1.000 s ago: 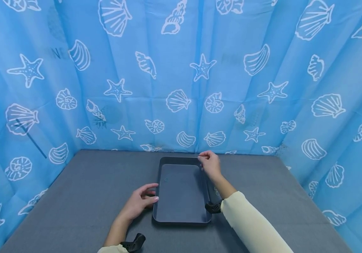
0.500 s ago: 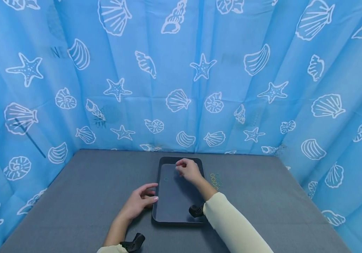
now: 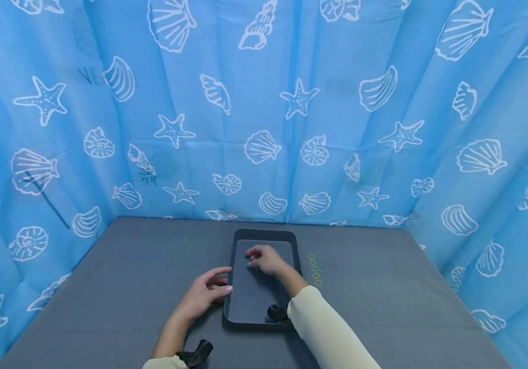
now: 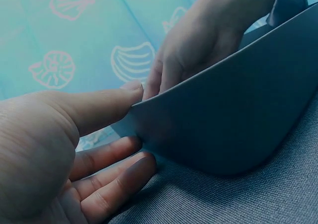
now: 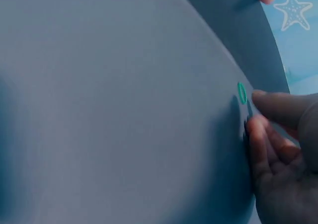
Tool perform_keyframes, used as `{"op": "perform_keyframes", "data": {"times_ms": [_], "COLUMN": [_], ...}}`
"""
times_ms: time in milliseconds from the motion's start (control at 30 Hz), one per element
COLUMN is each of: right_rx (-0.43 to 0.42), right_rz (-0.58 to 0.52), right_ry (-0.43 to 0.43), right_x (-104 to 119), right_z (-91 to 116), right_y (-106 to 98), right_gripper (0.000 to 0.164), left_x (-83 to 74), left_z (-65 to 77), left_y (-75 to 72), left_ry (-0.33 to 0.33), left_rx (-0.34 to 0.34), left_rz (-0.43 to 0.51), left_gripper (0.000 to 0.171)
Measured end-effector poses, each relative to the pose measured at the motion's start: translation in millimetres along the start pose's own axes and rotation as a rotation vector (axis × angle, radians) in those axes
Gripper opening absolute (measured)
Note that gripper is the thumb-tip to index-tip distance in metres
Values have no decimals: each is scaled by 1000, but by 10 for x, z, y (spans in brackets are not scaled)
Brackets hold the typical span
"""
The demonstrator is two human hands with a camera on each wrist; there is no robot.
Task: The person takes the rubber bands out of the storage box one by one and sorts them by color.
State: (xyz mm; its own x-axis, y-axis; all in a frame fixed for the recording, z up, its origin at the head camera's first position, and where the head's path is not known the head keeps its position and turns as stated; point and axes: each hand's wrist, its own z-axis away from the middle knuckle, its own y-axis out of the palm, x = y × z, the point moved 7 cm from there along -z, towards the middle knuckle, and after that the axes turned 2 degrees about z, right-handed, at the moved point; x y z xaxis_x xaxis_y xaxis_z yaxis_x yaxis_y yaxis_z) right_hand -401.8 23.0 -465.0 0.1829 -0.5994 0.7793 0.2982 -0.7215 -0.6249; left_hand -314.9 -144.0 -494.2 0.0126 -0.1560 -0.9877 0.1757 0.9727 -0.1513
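A dark grey rectangular tray (image 3: 264,322) lies on the table. My left hand (image 3: 205,293) is at its left side; in the left wrist view the thumb (image 4: 112,105) touches the rim and fingertips lie by the outer wall. Inside the tray, my right hand (image 3: 267,260) is low over the floor, fingers bent, thumb and forefinger apart. Just beyond these fingertips is a small green ring (image 5: 242,93) on the tray floor; in the head view the hand partly covers it. Nothing shows between the right fingers.
Right of the tray, several small yellow rings (image 3: 315,275) lie in a column on the grey table (image 3: 374,297), beside several green rings (image 3: 321,269). A blue curtain (image 3: 264,102) with white shells and starfish hangs behind and at both sides.
My right hand has moved from the tray's far right rim leftward and nearer, down to the green ring. The rings on the right came into sight. My left hand has stayed put.
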Motion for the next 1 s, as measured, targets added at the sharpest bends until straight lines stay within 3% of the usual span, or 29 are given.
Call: {"op": "perform_keyframes", "data": {"times_ms": [400,667,1000], "right_rx": [-14,10,118], "right_rz": [198,223,237], "right_ry": [72,97,85], "right_x": [52,60,37], "right_z": [-77,-55,-23], "right_y": [124,110,129], "right_gripper": [7,10,14], "left_x": [-8,-1,-14], "left_z": [9,-7,15], "left_y": [24,25,19], "left_ry": [3,-8,-8], "left_rx": [8,10,-1], "left_rz": [13,16,24], "left_gripper": [49,49,49]}}
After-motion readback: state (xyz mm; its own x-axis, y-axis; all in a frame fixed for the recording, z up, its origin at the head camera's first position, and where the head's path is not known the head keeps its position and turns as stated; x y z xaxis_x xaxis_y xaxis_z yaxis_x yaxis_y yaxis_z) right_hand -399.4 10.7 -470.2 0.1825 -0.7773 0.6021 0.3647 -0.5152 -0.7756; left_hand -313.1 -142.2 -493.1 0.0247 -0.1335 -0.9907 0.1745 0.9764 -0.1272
